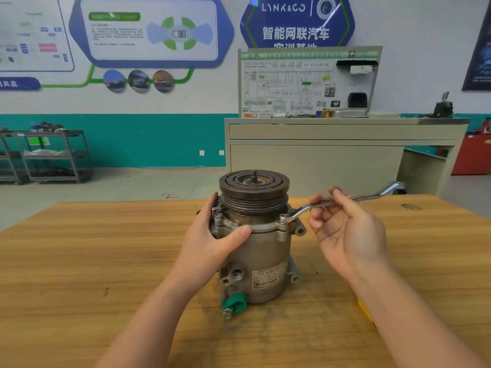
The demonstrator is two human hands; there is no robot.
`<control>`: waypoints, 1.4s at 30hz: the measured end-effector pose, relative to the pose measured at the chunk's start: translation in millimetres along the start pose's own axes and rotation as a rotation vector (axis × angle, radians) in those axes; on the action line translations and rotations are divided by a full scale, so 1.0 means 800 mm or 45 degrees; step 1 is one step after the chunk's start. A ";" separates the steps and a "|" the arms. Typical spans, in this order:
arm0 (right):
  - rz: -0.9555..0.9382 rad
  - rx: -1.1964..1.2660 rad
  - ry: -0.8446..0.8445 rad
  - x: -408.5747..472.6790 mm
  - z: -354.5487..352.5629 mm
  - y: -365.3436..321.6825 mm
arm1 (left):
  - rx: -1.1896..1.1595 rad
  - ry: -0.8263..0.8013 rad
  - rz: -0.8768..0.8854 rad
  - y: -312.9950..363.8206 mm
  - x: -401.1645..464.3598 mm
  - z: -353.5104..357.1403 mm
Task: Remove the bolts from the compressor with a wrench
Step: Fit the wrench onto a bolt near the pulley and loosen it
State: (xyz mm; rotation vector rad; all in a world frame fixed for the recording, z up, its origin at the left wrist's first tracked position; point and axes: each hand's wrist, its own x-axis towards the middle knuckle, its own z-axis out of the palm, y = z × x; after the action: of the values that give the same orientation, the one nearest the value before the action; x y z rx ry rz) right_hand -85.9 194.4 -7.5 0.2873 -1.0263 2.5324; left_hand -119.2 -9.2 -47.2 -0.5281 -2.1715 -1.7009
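So the compressor point(261, 251) is standing upright in the middle of the frame on a wooden desk point(79, 261), pulley end point(254, 191) facing up with the threaded shaft poking out of the centre. The left hand point(215, 240) is wrapped around the left side of the housing just under the pulley, thumb across the front of the flange, fingers curled behind it, so it's got a proper grip on the body. The right hand point(348, 229) sits right of centre and pinches the shank of an offset ring wrench point(342, 203) between thumb and fingertips, the other fingers loosely curled underneath. The wrench's near ring end is seated on a bolt point(283, 218) on the right side of the flange, and its handle runs up and to the right, with the far ring end up in the air past the desk's back edge. Low on the compressor there's a green cap point(233, 302) at the bottom left and a label on the front. Behind the desk, upper right of the frame, there's a beige cabinet point(318, 155) with a wiring diagram board point(305, 83) on top.
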 end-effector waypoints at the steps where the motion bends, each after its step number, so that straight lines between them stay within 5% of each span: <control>1: -0.051 -0.022 -0.009 -0.001 0.000 -0.001 | -0.006 -0.003 0.001 0.000 0.000 0.000; 6: -0.791 -0.585 -0.121 -0.014 0.004 0.004 | -0.002 0.028 0.038 -0.001 -0.002 0.003; 19: -1.526 -1.320 -0.653 -0.028 -0.006 0.025 | 0.024 0.091 0.066 -0.001 -0.006 0.007; 21: -1.350 -1.147 -0.530 -0.030 -0.002 0.028 | 0.028 0.093 0.067 -0.002 -0.005 0.007; 25: -0.422 -0.301 0.005 -0.014 0.005 0.018 | 0.037 0.092 0.055 -0.001 -0.005 0.007; 28: 0.127 0.017 -0.026 0.005 -0.007 -0.003 | 0.037 0.091 0.048 0.000 -0.005 0.006; 30: 0.080 -0.031 -0.070 0.005 -0.008 -0.004 | 0.037 0.084 0.043 0.000 -0.004 0.006; 36: -0.631 -0.452 -0.125 -0.014 0.008 0.002 | 0.035 0.073 0.024 -0.001 -0.005 0.005; 42: -0.941 -0.756 -0.338 -0.026 0.006 0.010 | 0.062 0.073 0.030 0.002 -0.006 0.006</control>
State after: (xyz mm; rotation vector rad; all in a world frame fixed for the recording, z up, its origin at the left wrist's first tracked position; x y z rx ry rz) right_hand -70.1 179.6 -16.1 0.6836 -1.3906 1.4902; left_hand -114.2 -4.7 -49.0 -0.4844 -2.1520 -1.6270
